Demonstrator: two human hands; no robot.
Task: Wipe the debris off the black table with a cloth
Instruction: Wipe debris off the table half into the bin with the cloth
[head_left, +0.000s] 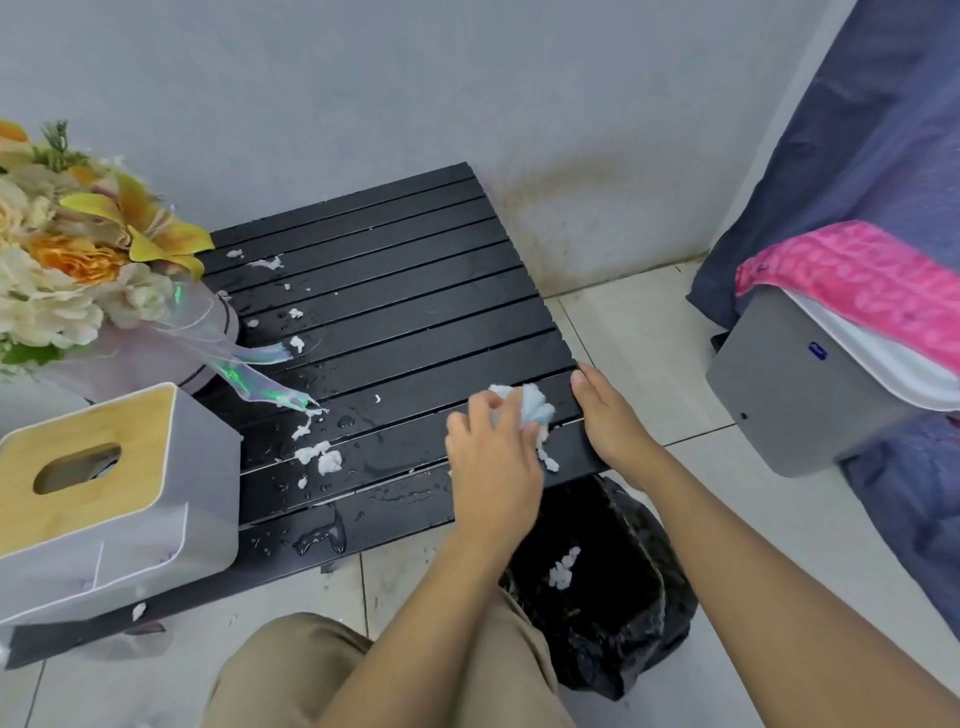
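A low black slatted table stands against the wall, wet and strewn with white debris along its left half and front. My left hand is shut on a crumpled white and pale-blue cloth near the table's front right corner. A few white bits lie right by that hand. My right hand rests flat on the table's right edge, fingers together, holding nothing.
A black plastic bag sits open on the floor below the table's front right corner, with white debris in it. A tissue box and a flower bouquet occupy the table's left side. A grey appliance stands to the right.
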